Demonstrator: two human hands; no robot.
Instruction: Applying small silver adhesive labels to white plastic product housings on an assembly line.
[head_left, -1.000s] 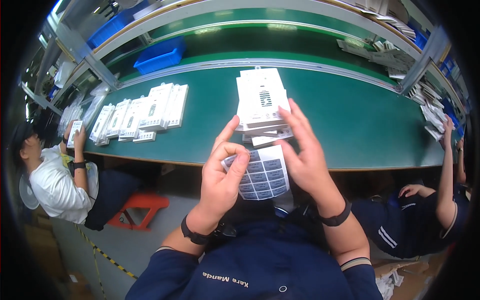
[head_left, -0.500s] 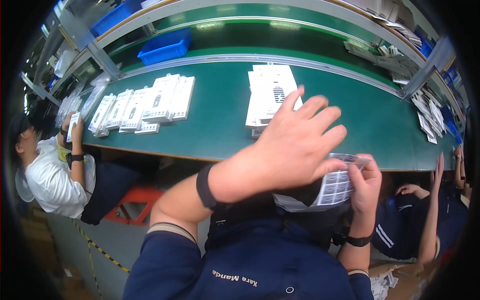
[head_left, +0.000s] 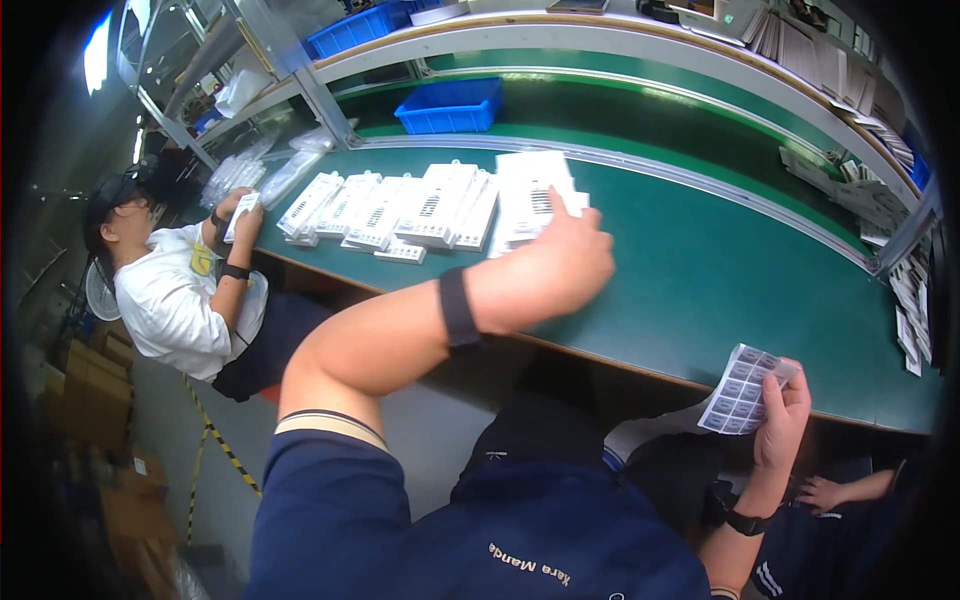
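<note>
At upper centre the left hand, half-curled with index finger extended at the stacked white cartons (any grip is hidden), should press lightly and squarely, while at lower right the right hand pinches the label sheet edge, best left uncreased.

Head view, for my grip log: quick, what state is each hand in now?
Left hand: over the white boxes; whether it grips one cannot be told.
Right hand: closed, holding the label sheet.

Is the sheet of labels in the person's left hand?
No, the right hand holds the label sheet, while the left hand is at stacked white boxes.
</note>
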